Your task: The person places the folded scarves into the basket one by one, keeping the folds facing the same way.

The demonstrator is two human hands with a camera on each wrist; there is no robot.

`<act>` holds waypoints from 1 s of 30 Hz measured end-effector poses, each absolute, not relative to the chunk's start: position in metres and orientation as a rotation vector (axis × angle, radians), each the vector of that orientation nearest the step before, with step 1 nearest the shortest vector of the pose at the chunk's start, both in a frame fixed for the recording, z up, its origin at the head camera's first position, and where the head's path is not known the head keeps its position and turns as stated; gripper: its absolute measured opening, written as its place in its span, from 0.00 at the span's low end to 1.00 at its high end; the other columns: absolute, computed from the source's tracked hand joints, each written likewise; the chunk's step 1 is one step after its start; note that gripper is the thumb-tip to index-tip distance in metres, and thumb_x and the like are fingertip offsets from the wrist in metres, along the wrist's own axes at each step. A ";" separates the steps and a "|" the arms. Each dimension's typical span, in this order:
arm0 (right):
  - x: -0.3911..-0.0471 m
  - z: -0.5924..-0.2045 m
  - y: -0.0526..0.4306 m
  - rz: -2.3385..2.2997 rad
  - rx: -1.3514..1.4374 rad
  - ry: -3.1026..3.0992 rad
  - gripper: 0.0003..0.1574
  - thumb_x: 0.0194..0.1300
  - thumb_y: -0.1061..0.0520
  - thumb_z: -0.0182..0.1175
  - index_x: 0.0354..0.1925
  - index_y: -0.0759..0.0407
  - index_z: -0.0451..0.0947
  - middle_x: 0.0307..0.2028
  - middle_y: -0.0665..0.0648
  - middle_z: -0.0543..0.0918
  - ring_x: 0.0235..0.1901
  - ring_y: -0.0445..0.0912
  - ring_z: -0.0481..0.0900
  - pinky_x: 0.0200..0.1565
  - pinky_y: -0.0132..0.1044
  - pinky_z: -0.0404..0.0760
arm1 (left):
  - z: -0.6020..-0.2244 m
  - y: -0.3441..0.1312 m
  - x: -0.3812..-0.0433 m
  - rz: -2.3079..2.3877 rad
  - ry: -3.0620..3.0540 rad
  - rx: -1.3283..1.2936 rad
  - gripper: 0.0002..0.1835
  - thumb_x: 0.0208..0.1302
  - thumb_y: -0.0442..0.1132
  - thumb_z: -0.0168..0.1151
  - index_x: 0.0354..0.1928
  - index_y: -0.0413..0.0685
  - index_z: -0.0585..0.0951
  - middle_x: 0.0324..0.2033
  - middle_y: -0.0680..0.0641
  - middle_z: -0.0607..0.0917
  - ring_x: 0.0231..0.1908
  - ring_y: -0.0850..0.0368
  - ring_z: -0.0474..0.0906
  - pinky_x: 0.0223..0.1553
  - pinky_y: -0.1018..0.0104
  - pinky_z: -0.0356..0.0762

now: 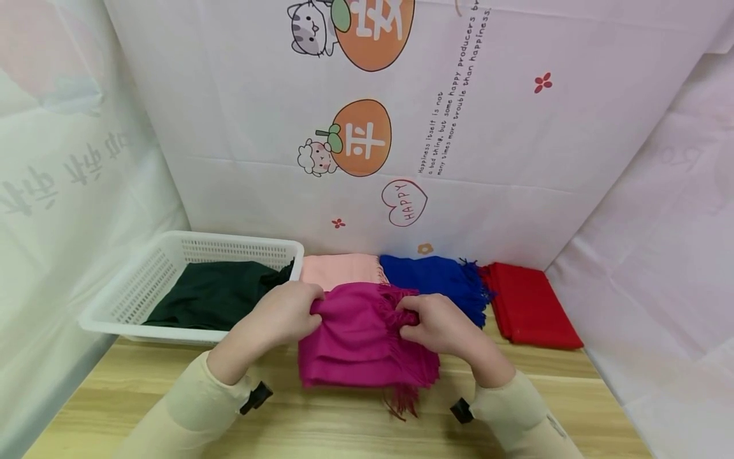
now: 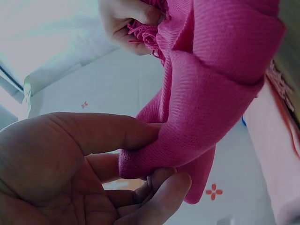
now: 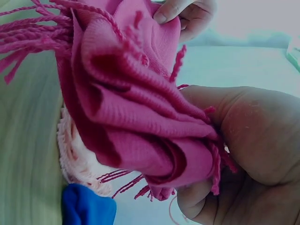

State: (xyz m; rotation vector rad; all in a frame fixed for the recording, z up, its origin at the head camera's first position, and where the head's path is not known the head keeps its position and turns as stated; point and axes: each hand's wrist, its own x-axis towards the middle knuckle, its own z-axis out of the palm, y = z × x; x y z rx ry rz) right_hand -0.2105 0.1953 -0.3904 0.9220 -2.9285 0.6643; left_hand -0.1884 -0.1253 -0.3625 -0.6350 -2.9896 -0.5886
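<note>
Left hand (image 1: 281, 313) pinching the left upper edge of the folded magenta scarf (image 1: 367, 341), thumb over, fingers beneath; right hand (image 1: 438, 326) gripping the bunched, fringed corner on the right. Scarf lifted at its far edge, near part resting on the wooden desk (image 1: 321, 427), fringe trailing toward the front.

Best handled with both grips kept level so the stacked layers do not slide apart. Worth gathering the loose tassels into the right grip, since a few hang free below. Advisable to keep tension even across the fold; a slack middle would likely sag and open.

Close behind: pink scarf (image 1: 339, 269), blue scarf (image 1: 436, 280), red scarf (image 1: 530, 305) farther right. White basket (image 1: 132, 299) at left with a dark green cloth (image 1: 218, 294) inside.
</note>
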 end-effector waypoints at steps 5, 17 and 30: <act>-0.215 -0.384 0.186 0.660 0.925 -2.930 0.11 0.67 0.60 0.75 0.46 0.48 0.89 0.31 0.42 0.83 0.24 0.38 0.75 0.28 0.36 0.77 | -0.356 -0.137 -0.190 -0.606 -2.975 -0.629 0.02 0.70 0.34 0.71 0.40 0.48 0.86 0.28 0.54 0.82 0.31 0.56 0.76 0.36 0.58 0.77; -0.227 -0.364 0.157 0.628 0.947 -2.921 0.10 0.68 0.58 0.74 0.47 0.49 0.89 0.32 0.42 0.84 0.26 0.39 0.77 0.31 0.38 0.79 | -0.337 -0.164 -0.196 -0.670 -2.994 -0.561 0.04 0.71 0.35 0.68 0.45 0.46 0.86 0.31 0.52 0.84 0.31 0.56 0.78 0.36 0.58 0.77; -0.242 -0.360 0.122 0.601 0.959 -2.897 0.09 0.68 0.56 0.74 0.46 0.46 0.89 0.31 0.42 0.84 0.30 0.41 0.78 0.35 0.38 0.79 | -0.332 -0.194 -0.206 -0.647 -2.969 -0.542 0.10 0.69 0.34 0.64 0.48 0.49 0.89 0.34 0.51 0.85 0.36 0.53 0.78 0.39 0.56 0.75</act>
